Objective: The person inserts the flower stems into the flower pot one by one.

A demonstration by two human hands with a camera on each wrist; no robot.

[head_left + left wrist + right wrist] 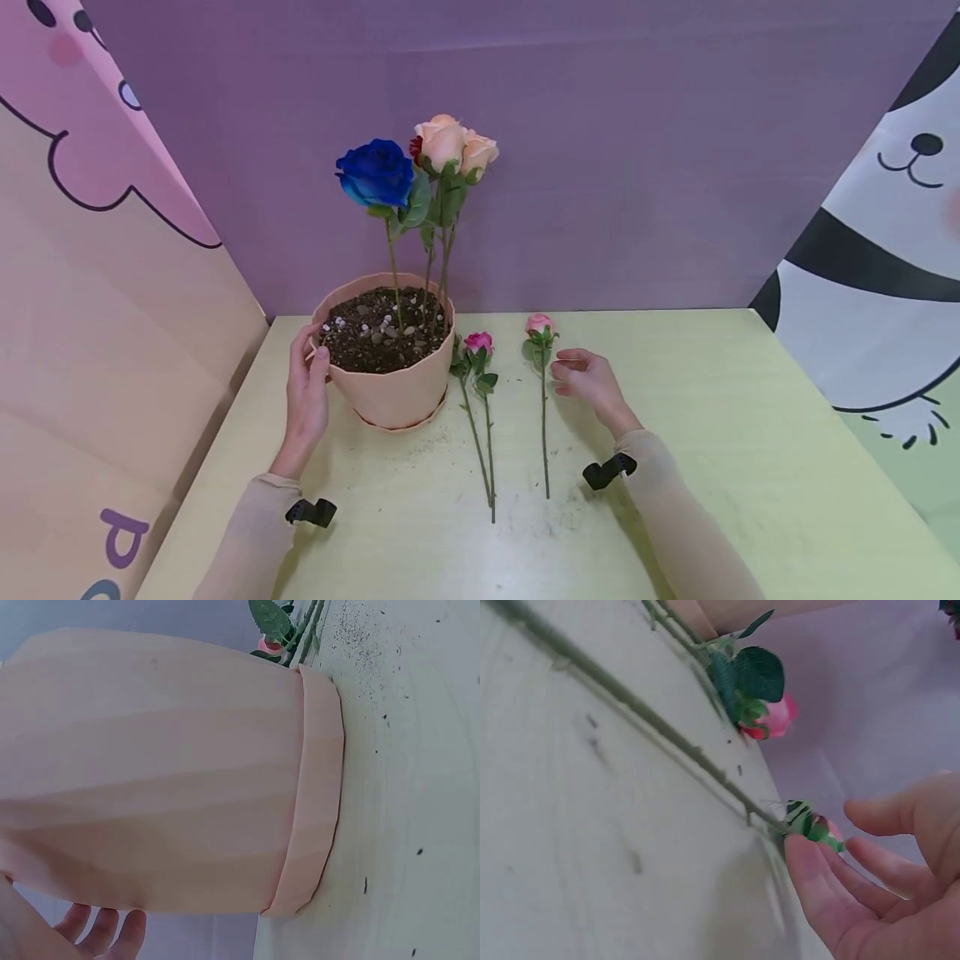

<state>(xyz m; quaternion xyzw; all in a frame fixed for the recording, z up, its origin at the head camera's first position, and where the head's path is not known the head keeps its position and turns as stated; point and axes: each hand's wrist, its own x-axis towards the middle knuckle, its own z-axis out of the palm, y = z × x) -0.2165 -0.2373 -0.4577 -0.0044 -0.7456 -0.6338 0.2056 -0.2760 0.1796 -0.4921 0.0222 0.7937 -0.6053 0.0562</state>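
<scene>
Left hand (306,392) holds the flowerpot (393,392) by its left side, near the far left corner of the desk (675,400). Right hand (592,385): thumb and fingers parted, just beside a pink rose (540,348); contact cannot be confirmed. Said rose lies bloom at the far edge, stem toward the near edge. Two loose stems (486,383) lie between it and the flowerpot. One blue rose (377,172) and two peach roses (442,143) stand in the soil (360,337).
</scene>
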